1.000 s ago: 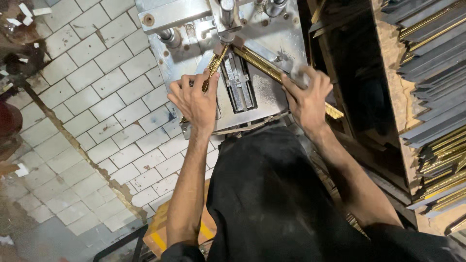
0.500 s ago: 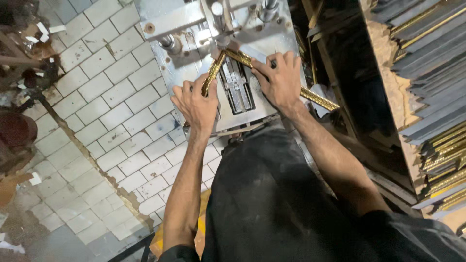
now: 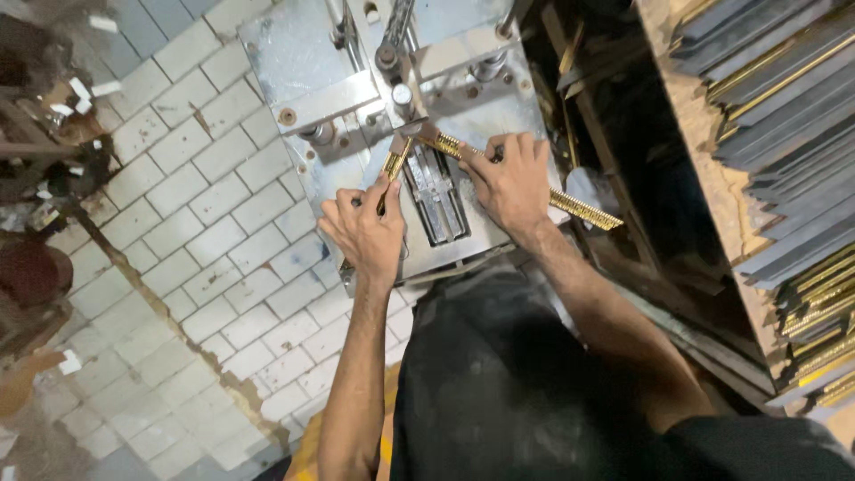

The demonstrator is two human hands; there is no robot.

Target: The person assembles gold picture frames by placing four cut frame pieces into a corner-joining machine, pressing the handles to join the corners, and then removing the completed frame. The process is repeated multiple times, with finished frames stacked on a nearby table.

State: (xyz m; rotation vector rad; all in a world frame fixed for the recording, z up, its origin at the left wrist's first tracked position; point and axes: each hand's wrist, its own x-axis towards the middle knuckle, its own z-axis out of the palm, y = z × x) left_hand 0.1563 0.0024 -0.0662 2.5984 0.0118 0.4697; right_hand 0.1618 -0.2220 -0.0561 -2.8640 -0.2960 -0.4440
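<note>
A steel machine surface (image 3: 294, 53) carries two gold moulding strips (image 3: 579, 207) meeting at a corner beside its central slotted clamp (image 3: 436, 191); the machine stands on a white tiled floor (image 3: 205, 232)

Light falls brightest on the grey steel machine plate (image 3: 307, 67), which shows pale glare at the top. The white tiled floor (image 3: 205, 223) is evenly lit; the picture's left corner and the dark recess beside the machine sink into shadow. Edges look slightly soft.

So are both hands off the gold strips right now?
No, the left hand presses the short gold strip and the right hand holds down the long gold strip on the metal machine.
</note>
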